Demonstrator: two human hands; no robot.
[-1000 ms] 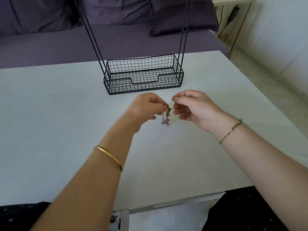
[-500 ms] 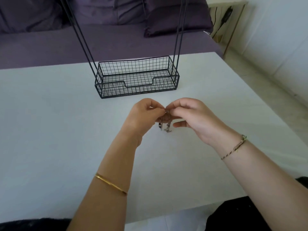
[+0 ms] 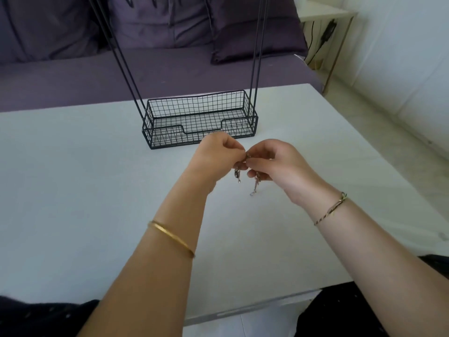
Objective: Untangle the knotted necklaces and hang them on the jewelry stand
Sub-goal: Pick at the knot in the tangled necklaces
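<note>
Just above the tabletop (image 3: 73,190), left hand (image 3: 218,154) and right hand (image 3: 279,164) pinch the knotted necklaces (image 3: 255,184) in curled fingers (image 3: 234,149), hiding the knot; two ends dangle. The far jewelry stand (image 3: 165,137) is cut off above.

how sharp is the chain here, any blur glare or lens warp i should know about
Head view: the necklaces pinched between left hand and right hand look tiny and soft, so links and knot cannot be made out; same head view, the jewelry stand rods lean apart, likely from the wide lens; light is soft, shadows on the table faint, no glare.
</note>
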